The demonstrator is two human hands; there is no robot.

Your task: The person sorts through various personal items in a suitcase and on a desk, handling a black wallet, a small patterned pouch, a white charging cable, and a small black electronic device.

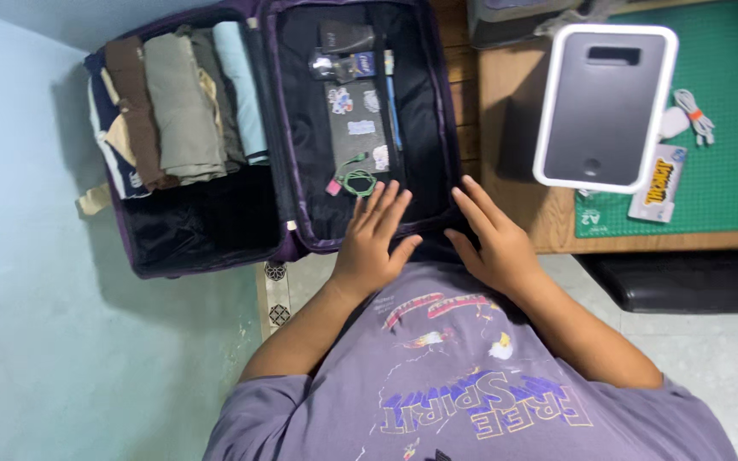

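Suitcase (292,239): open, purple, lying flat between pale blue wall and wooden desk.
Left hand (369,243): fingers spread flat on its near edge, gripping nothing.
Right hand (493,243): open, resting alongside, gripping nothing.
Lid half: laptop (356,128), green cable (358,182).
Far half: folded clothes (177,107).
Desk (514,128): green mat (719,162), white-framed mirror (604,107).

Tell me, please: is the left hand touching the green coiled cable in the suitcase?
Apart. The head view shows the left hand flat on the black lining of the suitcase, its fingers ending just below the green coiled cable, with a thin strip of lining between.
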